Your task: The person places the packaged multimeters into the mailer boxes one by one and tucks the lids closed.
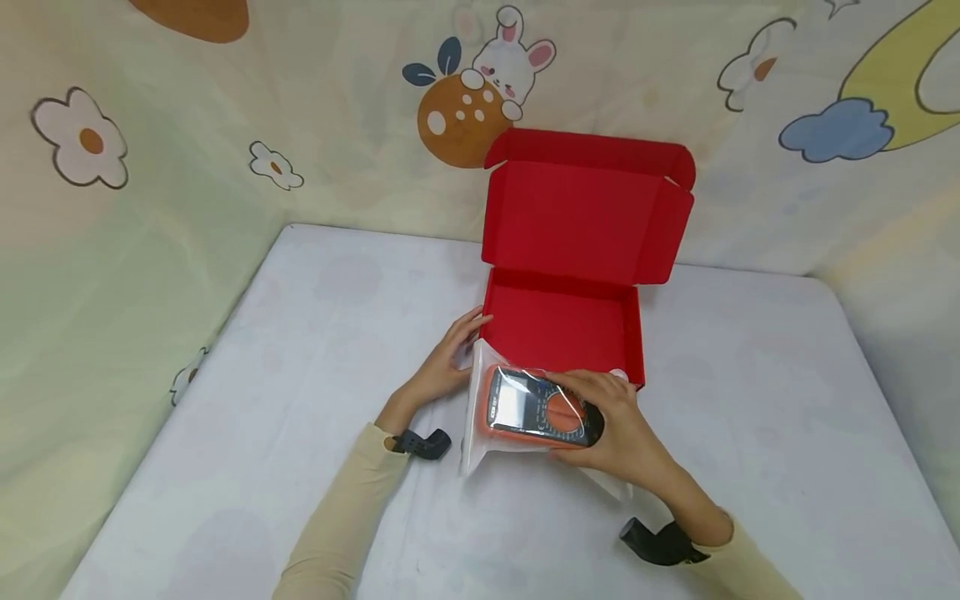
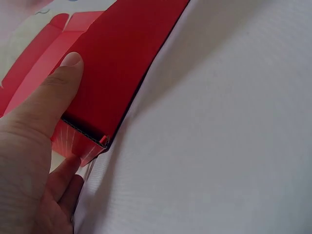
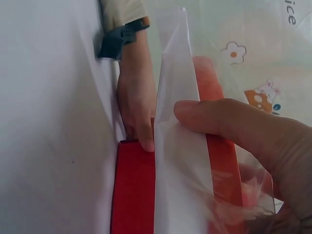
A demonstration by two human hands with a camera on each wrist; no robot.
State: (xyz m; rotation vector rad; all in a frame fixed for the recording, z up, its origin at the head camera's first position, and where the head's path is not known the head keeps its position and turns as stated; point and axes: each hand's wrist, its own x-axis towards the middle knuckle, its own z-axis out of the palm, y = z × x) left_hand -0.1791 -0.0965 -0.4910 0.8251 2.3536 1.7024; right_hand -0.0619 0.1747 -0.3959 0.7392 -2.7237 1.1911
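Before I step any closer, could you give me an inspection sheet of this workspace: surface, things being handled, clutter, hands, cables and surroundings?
Surface: white tabletop, with faint grey patches.
Things being handled: red box, open, its lid raised at the back; orange-and-black meter with a dial, inside a clear bag.
Clutter: nothing seen.
Left hand: holds the box by its near left corner.
Right hand: grips the bagged meter at the box's near side; whether bag and box touch is unclear.
Cables: nothing seen.
Surroundings: pale backdrop printed with a rabbit and a yellow moon.
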